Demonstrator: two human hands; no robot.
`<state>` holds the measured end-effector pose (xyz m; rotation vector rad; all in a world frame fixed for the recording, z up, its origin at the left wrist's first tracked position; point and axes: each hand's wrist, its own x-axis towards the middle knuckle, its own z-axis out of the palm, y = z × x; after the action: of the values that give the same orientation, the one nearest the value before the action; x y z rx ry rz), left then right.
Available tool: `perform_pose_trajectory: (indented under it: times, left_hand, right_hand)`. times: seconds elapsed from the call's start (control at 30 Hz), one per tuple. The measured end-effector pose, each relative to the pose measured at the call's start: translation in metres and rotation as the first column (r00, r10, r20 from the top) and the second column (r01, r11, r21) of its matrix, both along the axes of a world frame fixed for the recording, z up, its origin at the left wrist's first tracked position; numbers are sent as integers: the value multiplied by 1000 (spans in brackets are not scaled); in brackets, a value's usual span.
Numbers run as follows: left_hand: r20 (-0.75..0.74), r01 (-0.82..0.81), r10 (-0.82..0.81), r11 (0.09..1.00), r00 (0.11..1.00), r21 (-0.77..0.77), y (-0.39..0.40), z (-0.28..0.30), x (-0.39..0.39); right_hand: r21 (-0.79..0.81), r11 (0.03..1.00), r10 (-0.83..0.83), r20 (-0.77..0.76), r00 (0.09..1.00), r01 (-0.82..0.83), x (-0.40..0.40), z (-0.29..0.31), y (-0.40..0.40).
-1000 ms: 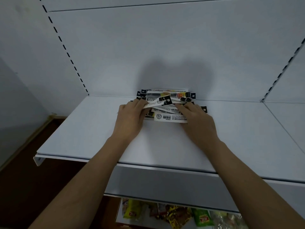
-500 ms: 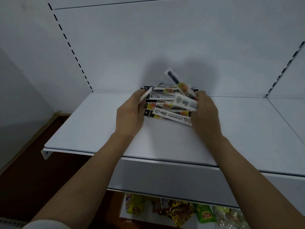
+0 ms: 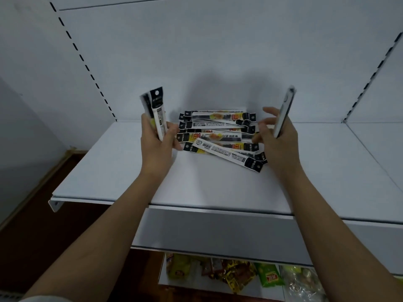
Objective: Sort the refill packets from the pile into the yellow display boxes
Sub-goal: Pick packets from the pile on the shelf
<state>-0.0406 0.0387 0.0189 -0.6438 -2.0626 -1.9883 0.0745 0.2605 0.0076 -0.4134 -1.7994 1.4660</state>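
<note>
Lifting packets off the pile, one in each hand

Both hands have risen from the pile (image 3: pixel 220 136) at the shelf's (image 3: pixel 104 171) back edge. Left hand (image 3: pixel 156 140) grips a few upright packets (image 3: pixel 156 110); right hand (image 3: pixel 275 136) pinches one packet (image 3: pixel 284 112). No yellow boxes in view, so sorting has barely begun.

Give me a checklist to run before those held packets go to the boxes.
1. Left hand grips its packets: ok.
2. Right hand grips its packet: ok, though blurred.
3. Held packets upright, lifted off the pile: ok.
4. Pile resting on the shelf, back from the front edge: ok.
5. Yellow display boxes in sight: not ok, none visible.
6. Packet types matched per hand: cannot tell.
</note>
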Motion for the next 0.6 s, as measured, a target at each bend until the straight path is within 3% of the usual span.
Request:
perform_pose_trajectory:
  times: [0.1,0.2,0.33,0.47,0.6]
  left_hand:
    - [130,133,-122,987,984,-84,2,-1,-3]
    - [185,247,-212,950,960,-193,5,-1,-5]
    - [102,271,-252,916,962,-297,-1,-1,-11]
    - [257,419,-395,907,882,-46,7,14,5]
    - [174,618,-612,786,772,25,23,31,40]
  right_hand:
    - [-99,993,-62,-54,997,56,1,3,-1]
    - [-253,966,-16,142,990,52,3,2,-6]
    - [-86,993,-46,358,933,82,14,17,-15]
    - [-27,990,-129,262,956,141,46,39,-26]
    - [-110,928,-330,206,921,357,107,44,-51]
